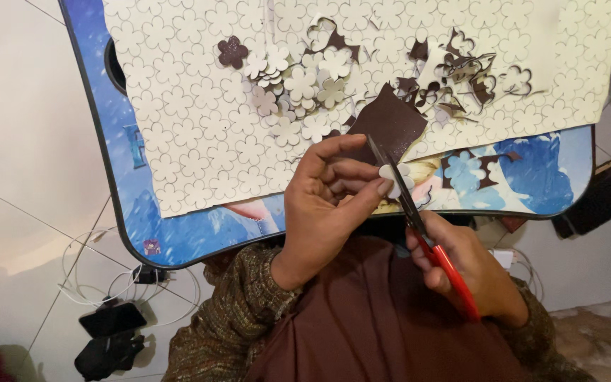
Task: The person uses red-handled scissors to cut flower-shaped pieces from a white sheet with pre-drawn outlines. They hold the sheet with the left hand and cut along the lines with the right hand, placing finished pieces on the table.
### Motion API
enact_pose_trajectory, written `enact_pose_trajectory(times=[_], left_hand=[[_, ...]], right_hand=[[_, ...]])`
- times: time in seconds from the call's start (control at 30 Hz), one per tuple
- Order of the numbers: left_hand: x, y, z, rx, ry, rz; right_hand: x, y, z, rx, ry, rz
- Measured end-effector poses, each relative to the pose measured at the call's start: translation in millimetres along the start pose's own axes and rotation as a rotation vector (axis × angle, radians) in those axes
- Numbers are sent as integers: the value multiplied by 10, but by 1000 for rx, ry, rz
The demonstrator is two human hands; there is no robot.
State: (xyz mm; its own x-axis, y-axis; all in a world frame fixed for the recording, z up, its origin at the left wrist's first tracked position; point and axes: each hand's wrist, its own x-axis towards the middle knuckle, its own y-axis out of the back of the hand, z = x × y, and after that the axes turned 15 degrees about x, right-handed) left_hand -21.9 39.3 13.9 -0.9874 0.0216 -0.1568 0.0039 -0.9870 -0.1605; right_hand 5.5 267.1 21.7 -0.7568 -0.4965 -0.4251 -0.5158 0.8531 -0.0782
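A small blue table (pixel 178 237) with a dark rim and a printed picture stands over the person's lap, above a pale tiled floor (pixel 15 141). Almost all of its top is covered by a large cream sheet (pixel 185 141) marked all over with flower outlines. The person wears brown clothing (pixel 383 318) and patterned woven sleeves (pixel 228 325).

On the middle of the sheet lies a heap of cut cream flowers (pixel 298 88), some overlapping one another. To the right of it are brown scraps (pixel 461 71) with flower-shaped holes, and one single brown flower (pixel 233 51) lies to the left of the heap.

The left hand (pixel 327 205) is closed in a pinch: thumb and fingers hold a brown piece of sheet material (pixel 390 124) together with a small cream flower (pixel 397 177), just above the near edge of the table. The right hand (pixel 472 272) is closed around the red handles of a pair of scissors (pixel 419 219). The dark blades point up and away from the person and lie against the brown piece, beside the cream flower. I cannot tell how far the blades are parted.

On the floor at the lower left are white cables (pixel 86 276), a black phone (pixel 112 318) and another dark object that is not clear.
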Motion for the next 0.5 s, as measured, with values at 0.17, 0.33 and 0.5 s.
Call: enact_pose_trajectory(times=[0.17,0.33,0.5], left_hand=[[12,21,-15,-44,-16,8],[20,6,-30,-28,-39,-5],[11,-32,-34,-30,-24,-37]], right_hand=[[-8,23,41,-31,-43,1],[-10,25,34,-2,-49,9],[16,-15,-29,9,-50,10]])
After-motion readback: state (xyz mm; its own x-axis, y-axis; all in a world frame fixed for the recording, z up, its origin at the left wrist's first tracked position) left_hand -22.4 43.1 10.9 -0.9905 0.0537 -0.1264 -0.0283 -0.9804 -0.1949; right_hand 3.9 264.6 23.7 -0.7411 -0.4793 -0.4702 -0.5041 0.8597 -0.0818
